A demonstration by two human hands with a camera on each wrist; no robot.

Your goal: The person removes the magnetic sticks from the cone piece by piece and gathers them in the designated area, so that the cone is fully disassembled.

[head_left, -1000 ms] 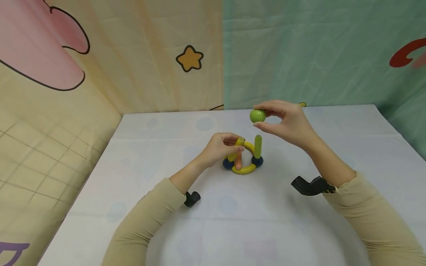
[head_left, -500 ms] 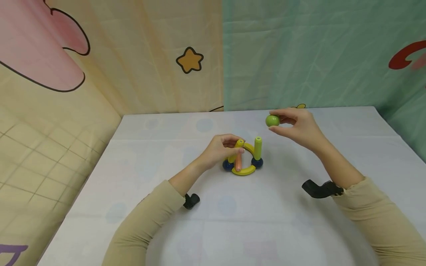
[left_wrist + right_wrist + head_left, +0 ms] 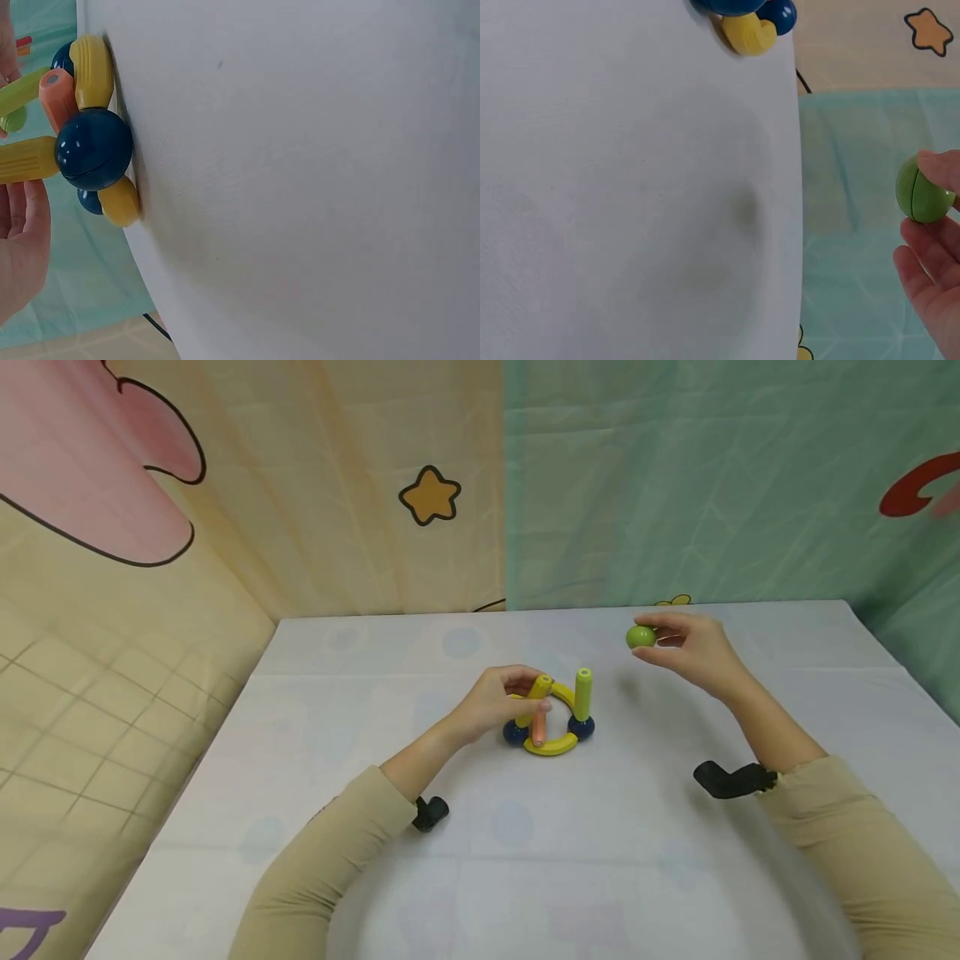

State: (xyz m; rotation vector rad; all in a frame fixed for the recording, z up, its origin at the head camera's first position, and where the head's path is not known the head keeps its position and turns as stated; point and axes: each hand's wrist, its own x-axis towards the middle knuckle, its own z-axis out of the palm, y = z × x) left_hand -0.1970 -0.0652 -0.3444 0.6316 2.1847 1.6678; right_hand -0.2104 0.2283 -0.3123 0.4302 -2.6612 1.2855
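On the white table, curved yellow pieces [image 3: 551,746] and dark blue balls [image 3: 581,727] form a ring. A yellow rod [image 3: 542,687] rises from the left blue ball, and a light green rod [image 3: 583,693] stands upright on the right one. Between them an orange rod [image 3: 538,731] slants beside the yellow one; its blunt end shows in the left wrist view. My left hand [image 3: 497,703] grips the yellow rod between thumb and fingers. Away to the right, my right hand [image 3: 697,652] pinches a green ball [image 3: 640,637] in the air; the right wrist view shows a groove around this ball [image 3: 924,191].
A patterned curtain [image 3: 652,485] hangs behind the table [image 3: 525,877], close to its back edge. Black wrist-camera mounts [image 3: 731,779] stick out at both sleeves, over the tabletop.
My right hand has moved to the right, away from the ring, carrying the green ball slightly lower. My left hand has kept its grip on the yellow rod, and the ring has stayed in place.
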